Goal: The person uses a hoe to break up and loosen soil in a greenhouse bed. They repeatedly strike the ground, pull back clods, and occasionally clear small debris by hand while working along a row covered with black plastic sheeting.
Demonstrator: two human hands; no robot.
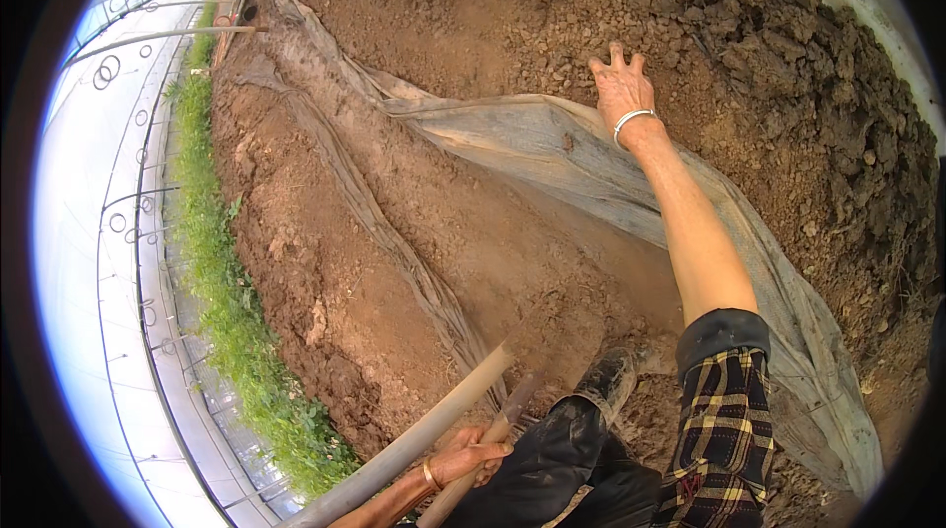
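My left hand (473,456), with a bracelet at the wrist, is closed around a wooden handle (462,487) near the bottom of the view. The handle's end points up toward the soil. A thicker pale pole (414,428) slants just beside that hand, across the forearm. My right hand (624,88) reaches out with spread fingers over crumbly brown soil (547,48), holding nothing. I cannot tell whether its fingertips touch the soil. Below its wrist, a dirty grey fabric sheet (517,133) runs bunched along the bed's edge and passes under my forearm.
A narrow crumpled fabric strip (369,203) lies along the left side of the trodden path (473,210). My muddy boot (610,380) stands at the path's near end. Coarse clods (805,77) cover the right side. Green plants (222,291) line the plastic greenhouse wall (81,232).
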